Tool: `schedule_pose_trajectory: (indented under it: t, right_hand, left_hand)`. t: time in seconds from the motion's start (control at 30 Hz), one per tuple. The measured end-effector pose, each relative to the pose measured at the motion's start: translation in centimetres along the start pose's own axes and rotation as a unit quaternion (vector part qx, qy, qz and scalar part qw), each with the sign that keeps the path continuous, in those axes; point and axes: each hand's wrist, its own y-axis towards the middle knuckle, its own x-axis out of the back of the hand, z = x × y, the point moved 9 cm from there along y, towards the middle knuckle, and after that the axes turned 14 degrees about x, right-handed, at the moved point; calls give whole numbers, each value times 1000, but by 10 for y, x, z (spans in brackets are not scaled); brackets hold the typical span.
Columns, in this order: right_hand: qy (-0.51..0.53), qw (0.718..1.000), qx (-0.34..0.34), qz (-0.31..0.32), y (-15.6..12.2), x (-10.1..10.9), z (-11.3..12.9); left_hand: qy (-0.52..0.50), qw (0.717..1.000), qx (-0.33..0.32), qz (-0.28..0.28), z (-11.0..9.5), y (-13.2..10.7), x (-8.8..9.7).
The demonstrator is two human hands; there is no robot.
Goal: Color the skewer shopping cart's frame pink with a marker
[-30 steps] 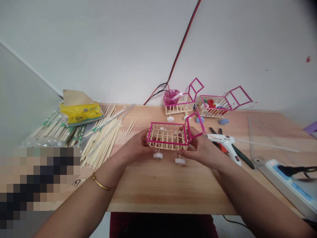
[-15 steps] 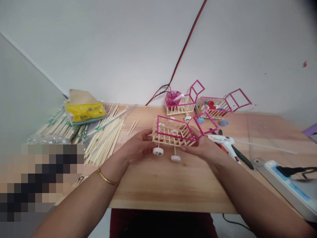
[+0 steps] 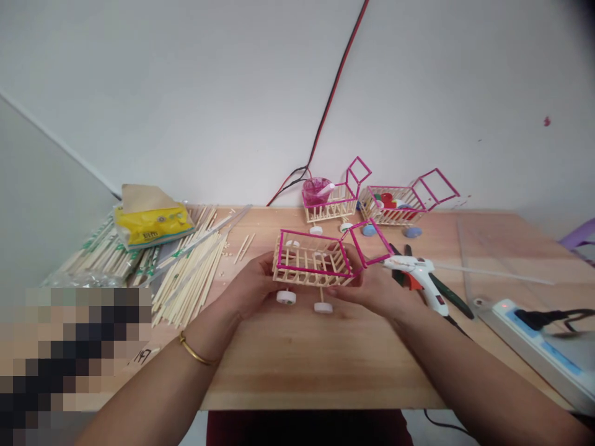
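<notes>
Between my two hands is a small cart model (image 3: 309, 277) of thin wooden sticks, with a magenta top frame, a magenta handle frame slanting up at the right, and white round wheels (image 3: 286, 298). My left hand (image 3: 255, 282) grips its left end, fingertips partly hidden behind the sticks. At the right end, below the handle, my right hand (image 3: 367, 285) closes on it, thumb along the near side. The cart is upright just over the table; whether its wheels touch the wood I cannot tell.
Two similar carts (image 3: 331, 209) stand by the wall, one with a magenta cup (image 3: 317, 191). A white glue gun (image 3: 423, 272) lies over dark-handled pliers (image 3: 453, 297). A power strip (image 3: 534, 347) sits right; loose sticks (image 3: 195, 279) and a yellow tissue pack (image 3: 153, 223) lie left.
The whole view has shifted slightly, with the scene lower and a little to the left in it. Both hands keep their hold on the cart, which stays nearly the same.
</notes>
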Motion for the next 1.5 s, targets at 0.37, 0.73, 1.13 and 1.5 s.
schedule_pose_trajectory:
  t: [0.37,0.73,1.13,1.5]
  right_hand:
    - [56,997,60,-11,-1,-8,-6]
    - [4,998,55,-4,1,-5,-5]
    - [26,999,21,-7,0,-6,-12]
    - [-19,999,41,-20,0,-3,-7]
  left_hand:
    - [33,999,-5,-40,-5,-1,3]
    - [66,996,-28,-50,-9,-2,3]
    - [81,993,-35,-79,-8,-1,11]
    - [79,993,-31,-82,-8,-1,9]
